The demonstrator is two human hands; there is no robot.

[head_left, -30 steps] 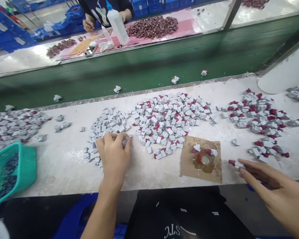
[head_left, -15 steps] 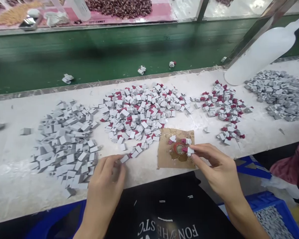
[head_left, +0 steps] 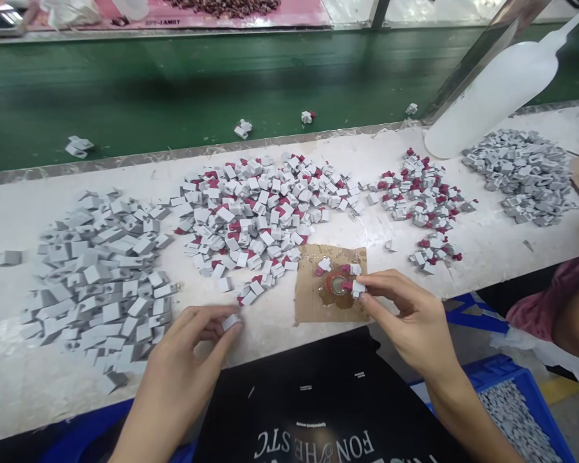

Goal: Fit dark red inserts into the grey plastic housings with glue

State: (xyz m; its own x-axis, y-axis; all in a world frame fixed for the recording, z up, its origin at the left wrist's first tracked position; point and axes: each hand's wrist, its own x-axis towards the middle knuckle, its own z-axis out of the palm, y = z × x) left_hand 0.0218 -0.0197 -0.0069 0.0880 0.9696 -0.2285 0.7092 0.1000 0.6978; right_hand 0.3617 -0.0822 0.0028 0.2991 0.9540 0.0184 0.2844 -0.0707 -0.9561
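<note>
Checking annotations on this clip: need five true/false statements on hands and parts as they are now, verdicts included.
1. The right hand holds a grey-and-red part over the cardboard. True.
2. The left hand is empty. False: the left hand has a grey piece at its fingertips.
3. Loose parts lie on the green surface beyond the white tabletop. True.
4. The blue bin at lower right is empty. False: the blue bin holds many small grey pieces.
5. The squeeze bottle is in the right hand. False: the squeeze bottle is well away from both hands.
</note>
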